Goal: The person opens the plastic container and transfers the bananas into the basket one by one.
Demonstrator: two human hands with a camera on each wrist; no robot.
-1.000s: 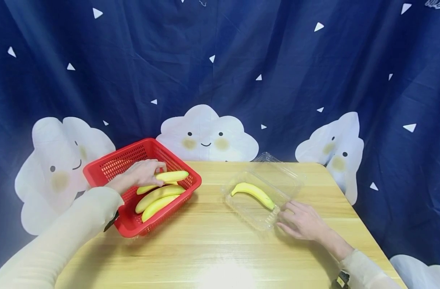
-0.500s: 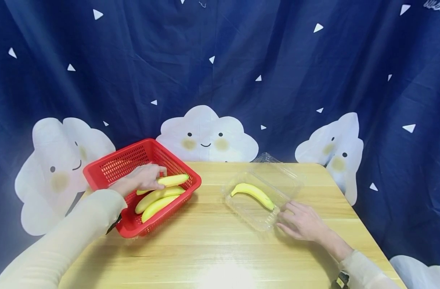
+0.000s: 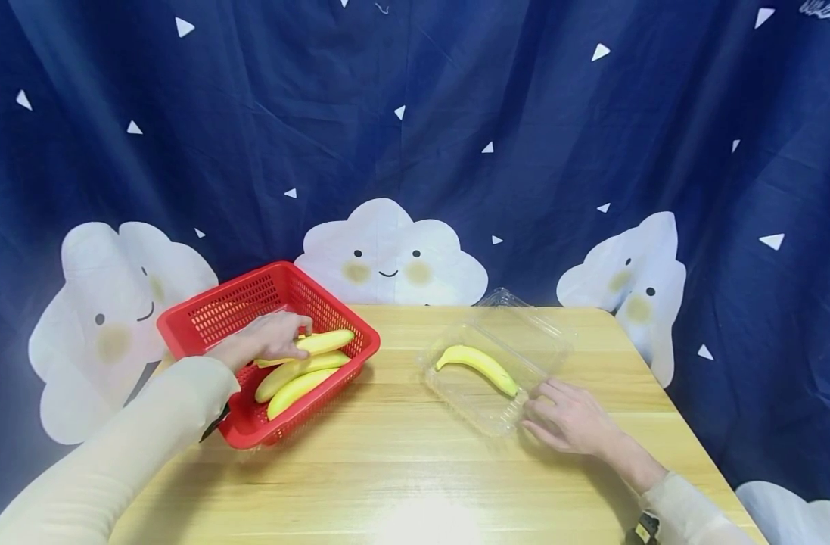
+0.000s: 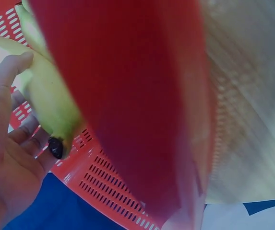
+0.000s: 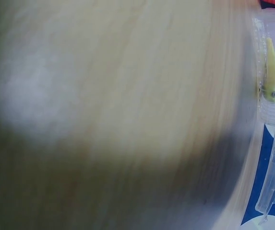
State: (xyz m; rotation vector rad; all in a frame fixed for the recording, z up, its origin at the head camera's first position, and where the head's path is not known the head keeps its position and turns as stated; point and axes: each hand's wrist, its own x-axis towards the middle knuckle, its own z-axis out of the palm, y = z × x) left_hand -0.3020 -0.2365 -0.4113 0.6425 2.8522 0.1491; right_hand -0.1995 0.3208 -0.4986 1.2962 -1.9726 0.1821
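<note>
My left hand [image 3: 275, 335] reaches into the red plastic basket [image 3: 172, 322] and holds a yellow banana [image 3: 326, 342]. In the left wrist view, the thumb lies on one side of the banana [image 4: 55, 96], with the fingers on its other side near the dark tip. More bananas [image 3: 299, 393] lie below and beside it in the basket. At the right, a clear plastic clamshell box [image 3: 455, 393] stands with its lid folded back and a single banana [image 3: 479, 365] inside. My right hand [image 3: 567, 418] holds the box's near right corner with bent fingers; that hand is out of the right wrist view.
A light wooden table [image 3: 360, 462] bears both containers, the basket at its left and the box at its right. Behind the table hangs a dark blue curtain [image 3: 442, 68] with white clouds. The basket's raised wall stands close beside the left hand.
Inside the basket, my left hand has shifted slightly toward me, and the banana under its fingers has moved a little. The right hand and the clear box have stayed put.
</note>
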